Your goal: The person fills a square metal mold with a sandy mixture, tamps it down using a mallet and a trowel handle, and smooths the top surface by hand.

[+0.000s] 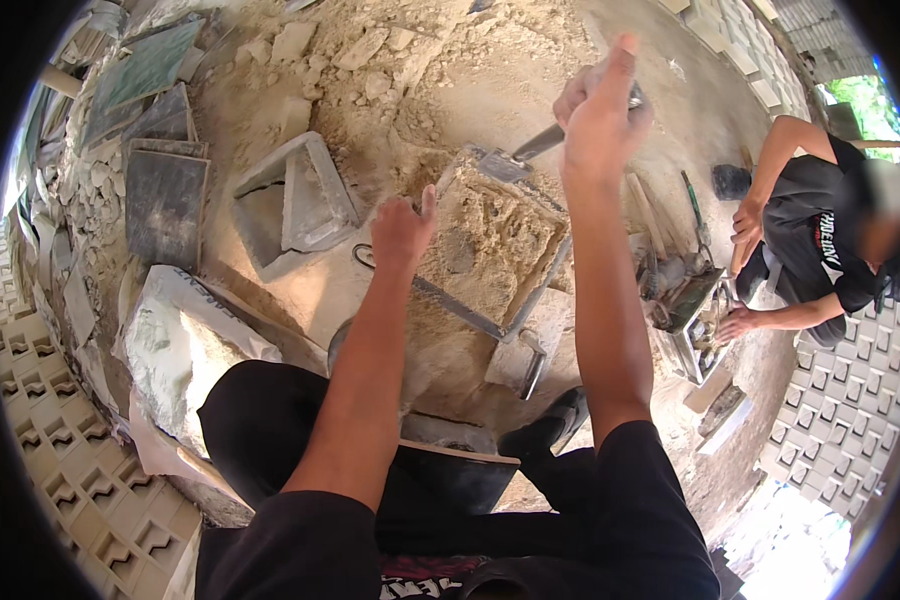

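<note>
A square metal mould frame (465, 309) lies on the ground in front of me, filled with sandy, crumbly mix (485, 240). My left hand (405, 228) is closed at the frame's left side, thumb up; its fingertips are hidden, but it seems to grip the edge. In my raised right hand (605, 115), beyond the frame's right side, the fingers wrap round the handle of a metal tool (537, 143). The flat, block-like head of that tool touches the far edge of the frame. Wire loop handles (535, 370) stick out from the mould.
Beyond the frame spreads a heap of loose sandy mix (390, 85). A pale square block frame (320, 195) and dark flat plates (165, 205) stand at left. At right, a co-worker (820, 220) handles another mould (705, 330). Patterned blocks (850, 400) are stacked behind.
</note>
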Available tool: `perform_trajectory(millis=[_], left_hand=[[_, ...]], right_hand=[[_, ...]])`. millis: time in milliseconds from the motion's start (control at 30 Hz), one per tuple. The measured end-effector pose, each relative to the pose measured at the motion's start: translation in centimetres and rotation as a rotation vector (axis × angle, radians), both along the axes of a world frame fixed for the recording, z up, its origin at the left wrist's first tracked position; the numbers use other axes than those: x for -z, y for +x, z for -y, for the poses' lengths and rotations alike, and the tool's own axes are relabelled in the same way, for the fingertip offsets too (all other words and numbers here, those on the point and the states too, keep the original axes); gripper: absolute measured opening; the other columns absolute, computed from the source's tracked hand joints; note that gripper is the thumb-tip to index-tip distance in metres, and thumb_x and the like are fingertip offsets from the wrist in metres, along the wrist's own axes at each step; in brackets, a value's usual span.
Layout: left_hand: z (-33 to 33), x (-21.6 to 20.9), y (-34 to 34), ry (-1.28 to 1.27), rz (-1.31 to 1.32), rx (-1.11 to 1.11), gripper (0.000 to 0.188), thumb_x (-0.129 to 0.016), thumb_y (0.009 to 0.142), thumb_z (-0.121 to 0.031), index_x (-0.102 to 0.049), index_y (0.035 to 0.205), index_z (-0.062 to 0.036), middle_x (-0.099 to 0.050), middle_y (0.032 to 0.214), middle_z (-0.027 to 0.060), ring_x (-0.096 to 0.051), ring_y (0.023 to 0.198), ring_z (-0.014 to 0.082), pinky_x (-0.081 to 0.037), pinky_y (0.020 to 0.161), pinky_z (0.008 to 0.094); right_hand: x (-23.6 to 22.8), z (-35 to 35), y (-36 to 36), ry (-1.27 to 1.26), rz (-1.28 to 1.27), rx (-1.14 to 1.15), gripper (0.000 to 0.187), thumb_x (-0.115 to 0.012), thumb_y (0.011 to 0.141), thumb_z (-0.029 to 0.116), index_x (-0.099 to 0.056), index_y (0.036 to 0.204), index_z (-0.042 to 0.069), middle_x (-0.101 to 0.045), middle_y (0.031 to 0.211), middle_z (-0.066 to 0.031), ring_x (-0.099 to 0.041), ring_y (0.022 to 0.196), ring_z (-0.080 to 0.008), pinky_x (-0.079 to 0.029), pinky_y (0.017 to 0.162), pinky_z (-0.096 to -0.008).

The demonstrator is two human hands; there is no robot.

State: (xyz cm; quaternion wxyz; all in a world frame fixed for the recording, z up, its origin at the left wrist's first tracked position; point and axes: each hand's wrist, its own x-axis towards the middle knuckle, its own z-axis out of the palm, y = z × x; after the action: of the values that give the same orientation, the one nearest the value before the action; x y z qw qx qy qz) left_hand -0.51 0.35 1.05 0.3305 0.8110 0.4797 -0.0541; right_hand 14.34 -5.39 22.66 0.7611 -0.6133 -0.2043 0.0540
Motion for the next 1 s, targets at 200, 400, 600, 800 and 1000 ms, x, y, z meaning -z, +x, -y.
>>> perform_trajectory(millis=[200, 400, 600, 800, 1000], left_hand=[[0.2, 0.3, 0.2, -0.021, -0.009, -0.012, 0.075, -0.031, 0.098, -0.058, -0.066, 0.108, 0.0070, -0.059, 0.120, 0.0248, -0.055, 0.116, 0.0366, -0.043, 0.099, 0.0480], [0.4, 0.2, 0.3, -0.024, -0.016, -0.013, 0.075, -0.031, 0.097, -0.059, -0.066, 0.107, 0.0067, -0.060, 0.119, 0.0238, -0.054, 0.117, 0.0359, -0.043, 0.099, 0.0474], [0.2, -0.3, 0.3, -0.010, -0.017, -0.018, 0.075, -0.031, 0.097, -0.059, -0.067, 0.106, 0.0067, -0.061, 0.116, 0.0231, -0.056, 0.115, 0.0361, -0.044, 0.098, 0.0477], [0.6, 0.7, 0.1, 0.091, 0.040, -0.038, 0.075, -0.033, 0.097, -0.060, -0.066, 0.105, 0.0072, -0.061, 0.113, 0.0253, -0.058, 0.109, 0.0385, -0.045, 0.095, 0.0476], [0.0, 1.2, 0.0, 0.056, 0.032, -0.034, 0.076, -0.037, 0.096, -0.060, -0.065, 0.099, 0.0096, -0.061, 0.107, 0.0298, -0.060, 0.103, 0.0429, -0.047, 0.091, 0.0492]], right_hand=[[2.2, -0.6, 0.3, -0.133, 0.124, 0.016, 0.057, -0.052, 0.100, 0.040, -0.033, 0.052, 0.016, -0.033, 0.044, 0.0046, -0.032, 0.038, -0.0068, -0.022, 0.037, -0.0262], [3.2, -0.4, -0.9, -0.157, 0.109, 0.035, 0.052, -0.051, 0.101, 0.027, -0.037, 0.053, 0.011, -0.035, 0.046, 0.0052, -0.030, 0.042, -0.0049, -0.021, 0.041, -0.0284], [3.0, -1.3, -0.3, -0.120, 0.175, -0.002, 0.047, -0.050, 0.100, 0.021, -0.041, 0.054, 0.012, -0.042, 0.045, 0.0027, -0.038, 0.037, -0.0060, -0.026, 0.036, -0.0247], [3.2, -1.0, -1.2, -0.117, 0.177, 0.011, 0.047, -0.049, 0.100, 0.021, -0.040, 0.054, 0.012, -0.041, 0.045, 0.0027, -0.037, 0.038, -0.0068, -0.025, 0.037, -0.0266], [2.9, 0.2, -0.6, -0.063, 0.109, -0.060, 0.047, -0.052, 0.099, 0.021, -0.041, 0.054, 0.010, -0.038, 0.046, 0.0046, -0.034, 0.043, -0.0035, -0.025, 0.042, -0.0270]])
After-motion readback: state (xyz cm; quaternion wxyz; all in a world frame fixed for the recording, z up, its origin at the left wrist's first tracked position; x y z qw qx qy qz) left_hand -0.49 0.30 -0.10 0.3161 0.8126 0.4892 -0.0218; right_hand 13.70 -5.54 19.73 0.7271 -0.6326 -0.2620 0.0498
